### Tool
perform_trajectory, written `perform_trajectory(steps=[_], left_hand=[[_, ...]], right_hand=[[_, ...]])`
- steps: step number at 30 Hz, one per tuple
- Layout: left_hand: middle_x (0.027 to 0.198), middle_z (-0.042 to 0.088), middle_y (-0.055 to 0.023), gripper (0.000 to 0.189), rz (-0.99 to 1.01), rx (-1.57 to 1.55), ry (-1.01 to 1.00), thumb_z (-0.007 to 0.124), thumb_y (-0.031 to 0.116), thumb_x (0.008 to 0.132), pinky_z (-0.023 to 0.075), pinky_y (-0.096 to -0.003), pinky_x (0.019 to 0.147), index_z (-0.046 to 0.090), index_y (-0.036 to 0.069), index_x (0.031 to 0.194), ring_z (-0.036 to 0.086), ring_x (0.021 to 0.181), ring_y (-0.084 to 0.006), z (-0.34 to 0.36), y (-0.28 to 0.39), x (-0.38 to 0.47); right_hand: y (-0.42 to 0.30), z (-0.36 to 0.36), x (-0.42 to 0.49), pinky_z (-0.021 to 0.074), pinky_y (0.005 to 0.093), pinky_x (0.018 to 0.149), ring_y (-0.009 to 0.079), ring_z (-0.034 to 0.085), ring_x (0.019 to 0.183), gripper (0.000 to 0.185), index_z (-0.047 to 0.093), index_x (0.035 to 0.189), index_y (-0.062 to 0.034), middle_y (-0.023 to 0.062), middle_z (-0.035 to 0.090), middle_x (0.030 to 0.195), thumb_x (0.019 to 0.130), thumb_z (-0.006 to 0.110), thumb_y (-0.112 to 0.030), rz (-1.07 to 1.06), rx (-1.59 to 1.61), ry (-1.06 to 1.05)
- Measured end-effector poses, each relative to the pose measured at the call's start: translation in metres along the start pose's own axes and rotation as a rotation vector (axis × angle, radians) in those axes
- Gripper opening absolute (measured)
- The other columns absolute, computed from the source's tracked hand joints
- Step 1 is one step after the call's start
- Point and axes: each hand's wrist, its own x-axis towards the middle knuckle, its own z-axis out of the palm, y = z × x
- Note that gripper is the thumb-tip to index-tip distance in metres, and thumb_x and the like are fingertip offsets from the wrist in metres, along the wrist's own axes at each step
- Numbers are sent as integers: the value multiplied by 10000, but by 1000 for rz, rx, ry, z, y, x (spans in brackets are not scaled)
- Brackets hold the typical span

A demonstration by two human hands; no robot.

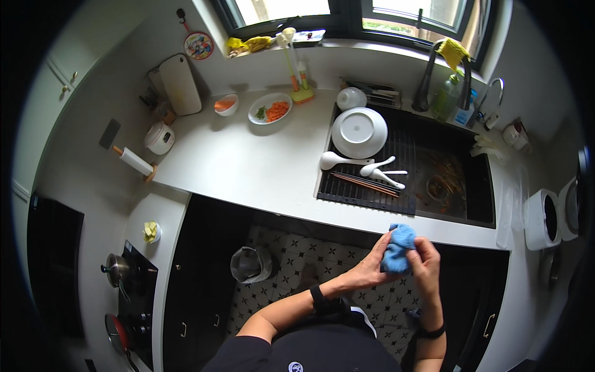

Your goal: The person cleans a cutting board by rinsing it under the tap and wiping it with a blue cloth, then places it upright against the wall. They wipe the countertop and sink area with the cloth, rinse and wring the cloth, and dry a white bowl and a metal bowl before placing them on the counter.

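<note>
A bunched blue cloth [399, 251] is held between both hands, in front of the counter edge by the sink. My left hand [372, 266] supports it from the left and below. The thumb and fingers of my right hand [425, 261] pinch its right side. Whether anything is wrapped inside cannot be seen. Beyond the hands, a black roll-up drying rack [372, 197] lies over part of the dark sink [479, 204]. On it rest an upturned white plate [357, 128], a white bowl [351, 98], several white spoons [331, 160] and chopsticks [365, 183].
Vegetable scraps [446, 176] lie in the sink under the faucet [423, 88]. A plate of diced carrot [277, 111] and a small bowl [226, 105] stand on the white counter [251, 167]. A lined trash bin [251, 265] is on the floor. Pans [116, 269] sit on the stove at left.
</note>
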Motion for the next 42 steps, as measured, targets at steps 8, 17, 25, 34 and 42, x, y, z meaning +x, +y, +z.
perform_trajectory(steps=[8,17,25,34,42], left_hand=[[1222,561,-128,453,253,423,618,567,24,952,465,-351,982,436,62,1383,556,1135,-210,-155,9,-58],[1520,292,-245,467,-43,1183,536,679,352,854,154,-659,1124,599,68,1216,194,1435,-474,-235,-59,-25],[1641,194,-173,741,-110,1437,319,632,243,917,81,-663,1171,288,228,1573,159,1516,-378,-309,-90,1],[1543,313,-278,580,-370,1466,534,530,90,911,248,-573,1174,411,7,1473,282,1434,-488,-430,-77,87],[1644,208,-117,640,-241,1392,308,559,399,969,134,-644,1176,355,199,1541,159,1498,-441,-430,-67,143]], right_hand=[[-13,125,28,489,286,927,149,615,1034,257,614,1179,26,87,612,1112,932,624,-42,-128,-209,-105],[12,182,23,514,259,869,131,641,957,159,641,1107,16,66,660,1032,960,582,-4,150,-98,140],[2,203,49,505,251,862,120,633,928,156,638,1100,23,67,675,1010,971,554,-2,135,-76,176],[3,199,50,503,254,846,122,634,904,139,645,1077,25,69,685,979,971,564,-12,145,-16,206],[-1,199,56,499,247,838,116,630,894,122,651,1048,27,61,681,957,968,563,-3,208,-10,230]])
